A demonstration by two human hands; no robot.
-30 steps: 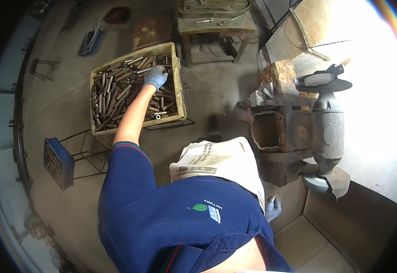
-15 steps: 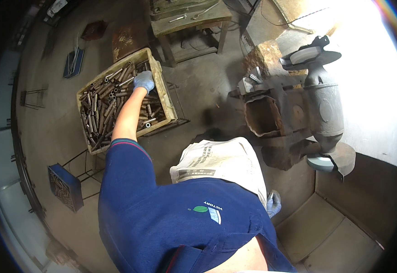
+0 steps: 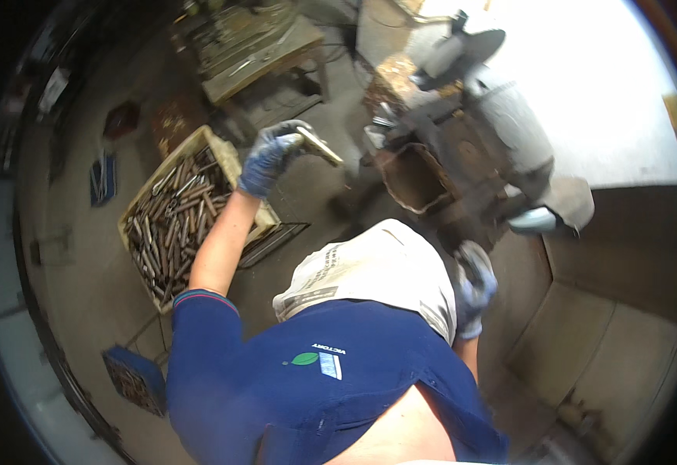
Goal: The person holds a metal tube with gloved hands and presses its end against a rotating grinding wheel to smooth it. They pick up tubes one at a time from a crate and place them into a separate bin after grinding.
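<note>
Item 1: my left hand (image 3: 270, 157), in a blue-grey work glove, raised at about 11 o'clock from my chest, arm stretched out; fingers curled tight around one end of a short metal bar (image 3: 319, 146), which sticks out toward 3 o'clock, tilted slightly down, clear of everything else

Item 2: my right hand (image 3: 474, 288), gloved the same, hanging low at about 3 o'clock beside my hip; fingers loosely bent, and I cannot tell whether it holds anything

Item 3: wooden crate (image 3: 223, 154), pale rim, at 10 o'clock on the floor, just below and left of the left hand; filled with rusty metal rods (image 3: 169, 226) lying mostly lengthwise, a few crossed

Item 4: bench grinder (image 3: 501, 116) on a dark stand at 1 o'clock, grey housing, with a rusty open box-shaped tray (image 3: 416, 177) just in front of it; the held bar is near that tray but apart from it

Item 5: low workbench (image 3: 265, 58) at 12 o'clock, cluttered with tools too blurred to name

Item 6: small blue box (image 3: 138, 380) at 8 o'clock on the floor, holding rusty pieces

Item 7: my white apron (image 3: 369, 267) and dark blue shirt (image 3: 307, 387), filling 6 o'clock
</note>
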